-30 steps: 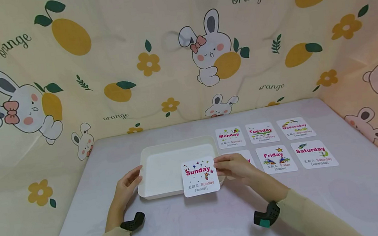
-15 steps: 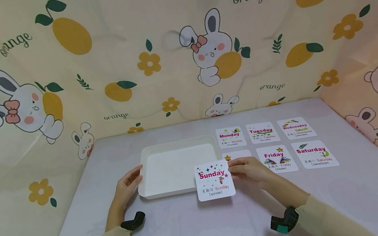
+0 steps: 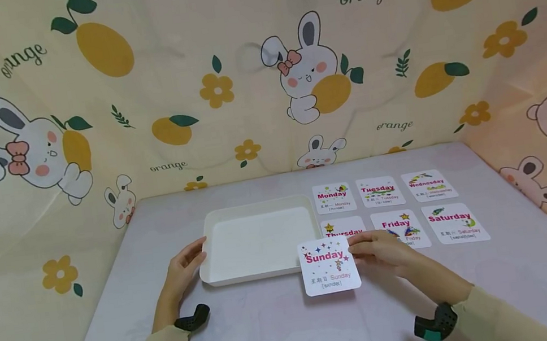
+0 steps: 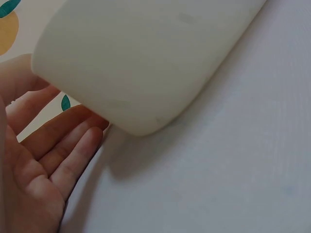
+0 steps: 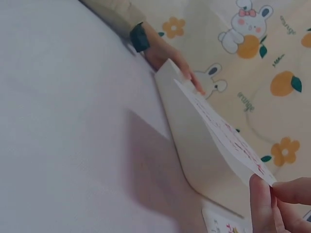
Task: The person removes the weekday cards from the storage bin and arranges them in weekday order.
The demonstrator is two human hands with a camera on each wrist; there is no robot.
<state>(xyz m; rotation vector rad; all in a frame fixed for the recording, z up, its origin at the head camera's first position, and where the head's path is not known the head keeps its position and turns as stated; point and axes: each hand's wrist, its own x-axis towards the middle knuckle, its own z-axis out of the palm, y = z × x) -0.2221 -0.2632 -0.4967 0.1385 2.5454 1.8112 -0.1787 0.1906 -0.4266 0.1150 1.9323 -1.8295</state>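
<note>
My right hand [image 3: 380,248] pinches the right edge of a white Sunday card [image 3: 329,266] between thumb and fingers. The card is tilted and raised over the tabletop, its shadow falling below it in the right wrist view. It overlaps the front right corner of a white rectangular tray [image 3: 265,272] in the head view. At the tray's left side, my left hand [image 3: 183,269] touches the rim and wall. In the left wrist view its fingers [image 4: 73,145] lie fairly straight against the tray's end; their tips are partly hidden behind the wall.
Right of the tray lie two rows of cards: Monday [image 3: 334,197], Tuesday [image 3: 380,192] and Wednesday [image 3: 429,185] behind, Thursday [image 3: 342,227], Friday [image 3: 395,224] and Saturday [image 3: 456,223] in front. A cloth [image 3: 241,72] printed with rabbits and oranges stands around the white table [image 3: 252,332].
My right hand has carried the Sunday card to the right and toward me, from over the tray to past its front right corner. The left hand stays at the tray.
</note>
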